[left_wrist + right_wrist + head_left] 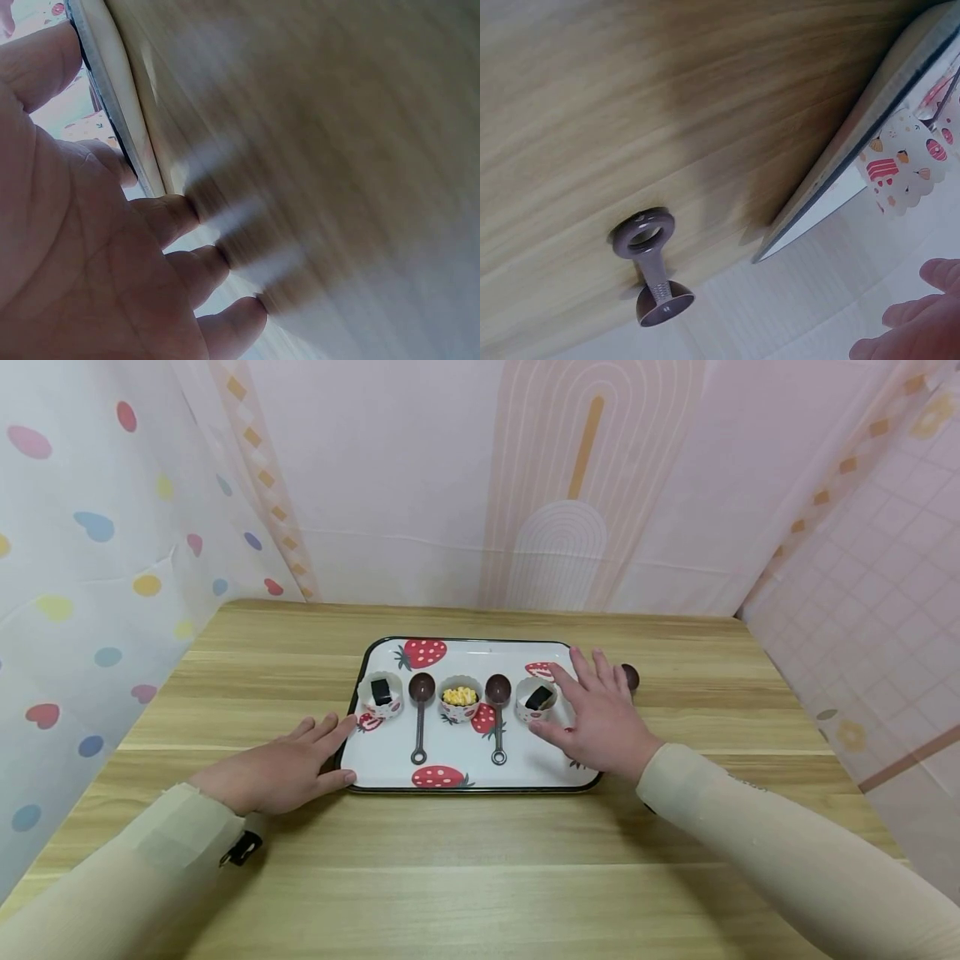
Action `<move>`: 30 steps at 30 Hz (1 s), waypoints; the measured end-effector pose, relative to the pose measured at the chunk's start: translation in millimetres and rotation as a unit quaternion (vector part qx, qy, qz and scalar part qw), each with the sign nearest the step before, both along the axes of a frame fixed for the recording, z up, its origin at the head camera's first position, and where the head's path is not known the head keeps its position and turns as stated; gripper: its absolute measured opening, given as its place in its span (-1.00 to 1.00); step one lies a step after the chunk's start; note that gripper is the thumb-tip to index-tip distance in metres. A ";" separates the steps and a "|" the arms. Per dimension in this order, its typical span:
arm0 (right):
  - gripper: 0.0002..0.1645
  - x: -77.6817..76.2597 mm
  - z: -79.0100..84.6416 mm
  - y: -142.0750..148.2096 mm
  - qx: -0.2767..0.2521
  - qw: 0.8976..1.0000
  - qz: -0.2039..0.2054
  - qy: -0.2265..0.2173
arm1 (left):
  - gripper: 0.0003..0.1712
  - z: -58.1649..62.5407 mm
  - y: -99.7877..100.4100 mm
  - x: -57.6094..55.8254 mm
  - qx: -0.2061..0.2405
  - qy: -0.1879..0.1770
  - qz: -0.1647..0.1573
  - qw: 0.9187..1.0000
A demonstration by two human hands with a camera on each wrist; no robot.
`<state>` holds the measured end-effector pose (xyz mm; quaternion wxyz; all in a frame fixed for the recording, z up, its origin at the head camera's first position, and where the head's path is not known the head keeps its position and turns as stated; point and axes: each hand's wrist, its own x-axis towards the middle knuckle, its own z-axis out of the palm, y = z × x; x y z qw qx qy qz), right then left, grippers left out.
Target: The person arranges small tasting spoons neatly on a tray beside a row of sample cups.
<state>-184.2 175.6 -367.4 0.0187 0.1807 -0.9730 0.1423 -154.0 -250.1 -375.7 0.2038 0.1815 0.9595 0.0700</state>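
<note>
A white tray with a dark rim and strawberry prints lies on the table. My left hand is at its left edge, fingers extended; in the left wrist view the thumb and index finger touch the rim. Spread fingers of my right hand hover over the tray's right end, beside the right paper cup, which has a black piece inside. The left paper cup also has a black piece. Yellow bits fill the middle paper cup. Between the cups lie two brown measuring spoons, one left, one right.
Another brown measuring spoon lies on the wooden table right of the tray, partly hidden by my right hand in the head view. Patterned cloths hang behind the table and at both sides.
</note>
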 end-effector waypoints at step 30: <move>0.21 -1.9 -1.7 27.6 0.028 0.999 -0.023 -0.030 | 0.12 -0.8 -0.1 -0.5 -0.012 -0.001 -0.001 1.000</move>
